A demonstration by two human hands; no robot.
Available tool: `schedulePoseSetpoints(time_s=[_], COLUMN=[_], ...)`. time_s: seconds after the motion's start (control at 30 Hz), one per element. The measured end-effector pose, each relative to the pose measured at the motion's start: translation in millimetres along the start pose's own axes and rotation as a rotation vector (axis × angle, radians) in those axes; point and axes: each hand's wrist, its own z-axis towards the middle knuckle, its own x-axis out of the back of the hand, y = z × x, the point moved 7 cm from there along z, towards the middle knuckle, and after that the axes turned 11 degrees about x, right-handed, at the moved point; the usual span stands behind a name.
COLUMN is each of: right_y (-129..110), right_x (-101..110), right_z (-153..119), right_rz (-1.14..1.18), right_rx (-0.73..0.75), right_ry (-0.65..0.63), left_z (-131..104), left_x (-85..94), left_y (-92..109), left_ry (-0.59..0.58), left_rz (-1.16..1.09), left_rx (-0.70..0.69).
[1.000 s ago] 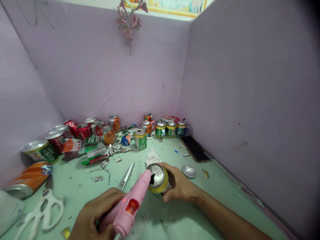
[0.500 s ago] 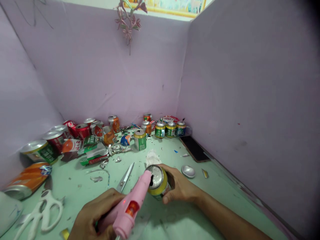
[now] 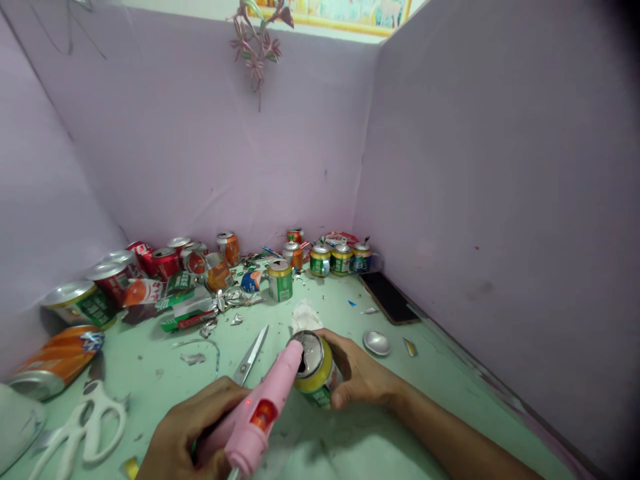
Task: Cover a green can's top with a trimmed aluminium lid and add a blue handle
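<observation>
A pink hot glue gun (image 3: 263, 417) with a lit red light is gripped in my left hand (image 3: 193, 430). Its nozzle end points up and right, over the top rim of a yellow-and-green drink can (image 3: 317, 373); whether it touches the rim I cannot tell. Around the can's right side curl the fingers and thumb of my right hand (image 3: 363, 373). The can leans slightly, its silver top with the dark mouth hole facing up. Just behind it lies a crumpled white tissue (image 3: 306, 315). Partly behind the glue gun is an open-bladed pair of scissors (image 3: 253, 353).
White-handled scissors (image 3: 83, 427) and an orange can (image 3: 60, 360) lie at left. Cut cans and metal scraps (image 3: 195, 307) crowd the back left. Several small cans (image 3: 341, 260) stand at the back. On the right are a phone (image 3: 390, 298) and a silver dish-shaped piece (image 3: 377, 343).
The can has tilted and turned slightly in my right hand, showing more of its green label. My left hand and the glue gun have hardly moved.
</observation>
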Motion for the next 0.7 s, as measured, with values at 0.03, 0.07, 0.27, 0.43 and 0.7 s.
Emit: schedulePoseSetpoints(time_s=[0.03, 0.07, 0.27, 0.43, 0.7], right_y=[-0.1, 0.1, -0.7, -3.7, -2.4], right_x=[0.8, 2.0, 5.8, 2.0, 0.3], right_z=[0.1, 0.1, -2.0, -2.1, -2.2], right_rz=[-0.037, -0.087, -0.231, -0.162, -0.091], right_rx=[0.005, 0.004, -0.047, -0.033, -0.030], right_ry=[0.000, 0.006, 0.051, -0.001, -0.039], left_z=[0.0, -0.1, 1.3, 1.6, -0.1], left_x=[0.2, 0.0, -3.9, -3.7, -3.3], left_y=[-0.7, -0.8, 4.1, 5.3, 5.6], left_ry=[0.008, 0.010, -0.026, -0.034, -0.049], left_rz=[-0.025, -0.053, -0.141, -0.163, -0.110], left_rx=[0.016, 0.029, 0.054, 0.043, 0.047])
